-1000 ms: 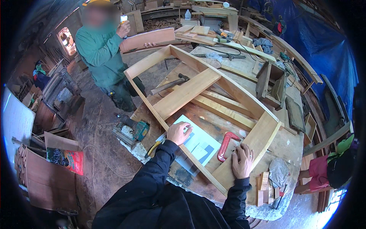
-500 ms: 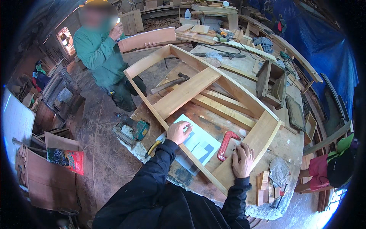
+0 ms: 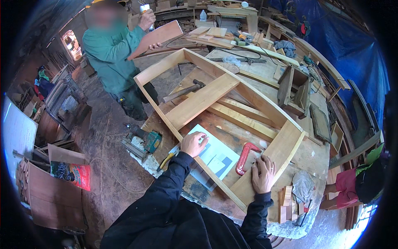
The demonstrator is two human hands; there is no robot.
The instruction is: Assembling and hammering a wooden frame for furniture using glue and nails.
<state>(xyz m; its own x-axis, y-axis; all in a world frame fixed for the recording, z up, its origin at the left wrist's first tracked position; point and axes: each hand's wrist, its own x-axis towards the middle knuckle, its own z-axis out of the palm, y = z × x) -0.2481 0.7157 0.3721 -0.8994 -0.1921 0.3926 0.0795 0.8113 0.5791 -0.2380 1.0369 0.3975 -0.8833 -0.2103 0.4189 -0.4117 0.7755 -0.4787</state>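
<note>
A pale wooden frame point(image 3: 207, 98) with cross boards lies at an angle over the workbench. My left hand point(image 3: 193, 143) is closed over its near rail, fingers curled toward the inside. Resting on the wide board at the frame's right end is my right hand point(image 3: 263, 173), its fingers bent and apart. Just beside that hand lies a red C-clamp point(image 3: 248, 157). Beneath the frame, partly covered by the rail, is a printed sheet point(image 3: 222, 159) with grey shapes. A hammer point(image 3: 184, 91) lies inside the frame's far section.
Across the bench, a person in green point(image 3: 110, 62) holds a curved board point(image 3: 159, 38) and a white bottle point(image 3: 145, 9). A green power tool point(image 3: 152, 141) and yellow-handled pliers point(image 3: 166, 161) lie at the left edge. Wood blocks point(image 3: 286, 203) and an open wooden box point(image 3: 293, 91) are to the right.
The other person has lifted the bottle away from the head and over the curved board, which has tilted and shifted left. My hands and the frame have stayed put.
</note>
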